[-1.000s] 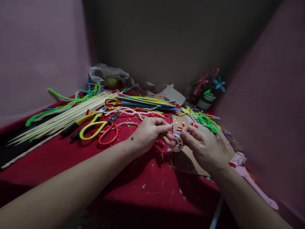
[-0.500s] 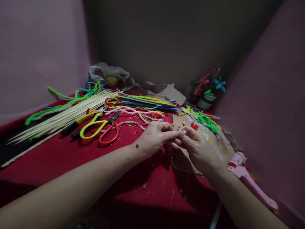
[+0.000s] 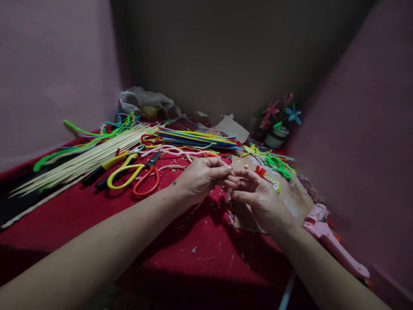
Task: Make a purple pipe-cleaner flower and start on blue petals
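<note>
My left hand (image 3: 201,178) is closed in a pinch over the table's right half. From its fingertips sticks out a thin pale piece with yellowish tips (image 3: 238,163), too small to name. My right hand (image 3: 258,193) is beside it, thumb and fingers apart, its fingertips close to the left ones. Under and behind the right hand lies a cardboard sheet (image 3: 247,217) with a yellow-rimmed round item (image 3: 274,183) and short red fuzzy pieces (image 3: 260,171). Scissors (image 3: 150,174) with one yellow and one red handle lie left of my hands.
Pliers (image 3: 112,165), bamboo skewers (image 3: 87,155) and green pipe cleaners (image 3: 48,159) spread over the left. A bundle of coloured pipe cleaners (image 3: 196,137) lies at the back. A pink glue gun (image 3: 335,241) rests at right; pipe-cleaner flowers (image 3: 293,114) stand in a jar (image 3: 276,137).
My right thumb and fingers have parted from the thin piece, which stays in my left hand. Both hands have shifted slightly left in the view.
</note>
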{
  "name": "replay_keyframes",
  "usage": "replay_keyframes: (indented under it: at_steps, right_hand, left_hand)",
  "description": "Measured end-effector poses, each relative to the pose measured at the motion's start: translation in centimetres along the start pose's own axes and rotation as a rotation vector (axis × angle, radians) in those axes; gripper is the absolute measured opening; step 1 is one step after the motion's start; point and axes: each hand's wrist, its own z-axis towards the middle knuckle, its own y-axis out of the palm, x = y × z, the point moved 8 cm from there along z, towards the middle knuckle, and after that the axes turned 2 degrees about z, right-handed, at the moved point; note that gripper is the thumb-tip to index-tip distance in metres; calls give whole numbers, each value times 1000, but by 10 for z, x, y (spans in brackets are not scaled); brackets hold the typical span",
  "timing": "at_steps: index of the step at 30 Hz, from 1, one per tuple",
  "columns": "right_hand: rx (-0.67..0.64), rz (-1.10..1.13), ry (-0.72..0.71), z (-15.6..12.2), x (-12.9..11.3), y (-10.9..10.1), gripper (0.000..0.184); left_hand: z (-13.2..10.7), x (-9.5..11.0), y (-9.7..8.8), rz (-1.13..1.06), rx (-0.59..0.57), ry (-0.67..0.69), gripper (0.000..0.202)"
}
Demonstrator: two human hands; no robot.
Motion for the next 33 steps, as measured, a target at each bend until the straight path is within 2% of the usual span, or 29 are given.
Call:
replay_keyframes:
  at_steps: [6,11,16,21,23,29,33]
  right_hand:
    - [71,-170,-78,-1,-3,-9,26]
    - [109,-200,-90,-3,-9,-10,30]
    - [130,-259,-132,-5,-16,-9,35]
    - [197,-521,-228,-9,-28,-7,22]
    - [190,-501,-215,-9,-26,-7,20]
    - [57,-230,-154,-6,-13,-7,20]
    - [84,-181,-171,-5,-14,-11,11]
  left_hand:
    - [-2,9,0,-42,17,8,8]
    - [1,13,-6,36,23,12,7]
    - [2,4,-9,131,31,-68,10]
    - [3,-6,-6,107,-11,-112,9]
    - [4,-8,-6,93,-20,-112,9]
    - [5,-7,-5,98,-26,-99,9]
    - [5,-6,-6,103,2,-81,7]
